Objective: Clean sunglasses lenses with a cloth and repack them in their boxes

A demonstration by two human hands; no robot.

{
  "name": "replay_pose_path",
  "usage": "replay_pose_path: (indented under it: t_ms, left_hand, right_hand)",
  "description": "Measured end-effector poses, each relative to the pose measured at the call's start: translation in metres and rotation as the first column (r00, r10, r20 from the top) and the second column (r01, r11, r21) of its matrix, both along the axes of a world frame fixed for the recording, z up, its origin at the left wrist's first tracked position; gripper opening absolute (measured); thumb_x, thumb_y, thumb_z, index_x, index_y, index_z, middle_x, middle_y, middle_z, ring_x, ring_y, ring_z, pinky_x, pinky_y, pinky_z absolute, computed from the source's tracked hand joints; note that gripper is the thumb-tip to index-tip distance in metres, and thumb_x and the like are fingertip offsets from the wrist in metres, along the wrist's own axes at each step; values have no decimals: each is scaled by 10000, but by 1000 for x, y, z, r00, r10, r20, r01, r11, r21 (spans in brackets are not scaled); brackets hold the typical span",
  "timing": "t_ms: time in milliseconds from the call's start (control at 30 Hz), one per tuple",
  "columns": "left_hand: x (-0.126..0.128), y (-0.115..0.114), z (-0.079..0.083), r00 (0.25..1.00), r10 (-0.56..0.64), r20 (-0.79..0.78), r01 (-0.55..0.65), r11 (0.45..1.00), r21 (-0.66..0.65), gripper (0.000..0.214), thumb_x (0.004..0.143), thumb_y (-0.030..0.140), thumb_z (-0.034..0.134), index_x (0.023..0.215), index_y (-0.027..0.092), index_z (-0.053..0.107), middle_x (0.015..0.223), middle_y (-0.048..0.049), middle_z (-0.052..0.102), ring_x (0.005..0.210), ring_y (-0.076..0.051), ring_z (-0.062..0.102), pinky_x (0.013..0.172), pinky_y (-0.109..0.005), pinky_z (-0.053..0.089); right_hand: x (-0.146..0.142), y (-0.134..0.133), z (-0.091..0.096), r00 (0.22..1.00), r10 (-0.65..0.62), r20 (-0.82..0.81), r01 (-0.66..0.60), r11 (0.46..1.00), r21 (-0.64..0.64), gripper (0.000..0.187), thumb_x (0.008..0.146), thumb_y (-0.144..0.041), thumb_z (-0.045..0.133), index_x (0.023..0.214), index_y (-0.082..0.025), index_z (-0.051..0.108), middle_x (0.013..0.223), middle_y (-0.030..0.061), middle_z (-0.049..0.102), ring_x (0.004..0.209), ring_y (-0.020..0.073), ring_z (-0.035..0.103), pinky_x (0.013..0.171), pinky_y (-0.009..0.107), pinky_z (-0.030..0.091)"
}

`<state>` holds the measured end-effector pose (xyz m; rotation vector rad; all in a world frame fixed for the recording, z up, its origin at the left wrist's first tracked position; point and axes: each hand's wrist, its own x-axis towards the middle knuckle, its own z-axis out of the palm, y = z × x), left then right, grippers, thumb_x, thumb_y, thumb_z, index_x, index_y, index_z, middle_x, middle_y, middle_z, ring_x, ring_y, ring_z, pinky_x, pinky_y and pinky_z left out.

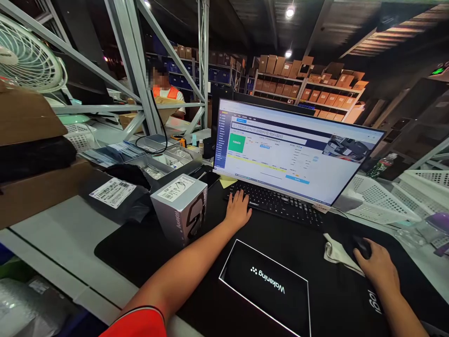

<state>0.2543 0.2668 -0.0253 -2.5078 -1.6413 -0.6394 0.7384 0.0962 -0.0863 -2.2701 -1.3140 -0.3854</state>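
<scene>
My left hand lies flat with its fingers on the left end of a black keyboard. Under my right hand is a black computer mouse, with the fingers curved around it. A monitor behind the keyboard shows a web page with a green square and a small camera picture. A black box lid or panel with a white edge, marked Wakening, rests on the desk mat between my arms. Left of my forearm stands a grey Wakening carton with a white label on top.
A crumpled white cloth touches the mat beside the mouse. Further left are a dark labelled bag, a sectioned parts tray, cardboard boxes and a fan. White baskets stand right. A person in an orange vest is beyond.
</scene>
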Motion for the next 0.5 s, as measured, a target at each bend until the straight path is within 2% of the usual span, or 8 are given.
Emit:
replay_pose_path:
  t_ms: [233, 367, 500]
  left_hand:
    - [1, -1, -1, 999, 34, -13, -34, 999, -12, 574, 963, 364, 498, 1484, 125, 468, 1614, -203, 382, 1518, -358, 314, 1243, -646, 201]
    - [0, -2, 0, 999, 35, -32, -36, 999, -16, 583, 962, 367, 490, 1489, 120, 461, 1613, -205, 382, 1516, -363, 314, 1238, -654, 207]
    - [0, -2, 0, 999, 32, -42, -33, 999, -17, 587, 963, 371, 483, 1492, 116, 459, 1612, -211, 379, 1514, -360, 316, 1238, -655, 204]
  right_hand:
    - [-11, -4, 12, 999, -40, -20, 38, 995, -89, 700, 816, -577, 371, 1297, -132, 615, 1279, 209, 605, 1293, 404, 541, 1011, 531, 497]
    - [-19, -3, 20, 998, -50, -47, 43, 990, -131, 686, 832, -566, 336, 1278, -135, 629, 1309, 203, 584, 1311, 384, 525, 1055, 490, 481]
    - [-21, -4, 21, 995, -75, -63, 66, 988, -140, 651, 843, -555, 339, 1283, -178, 636, 1345, 179, 554, 1350, 363, 498, 1044, 484, 482]
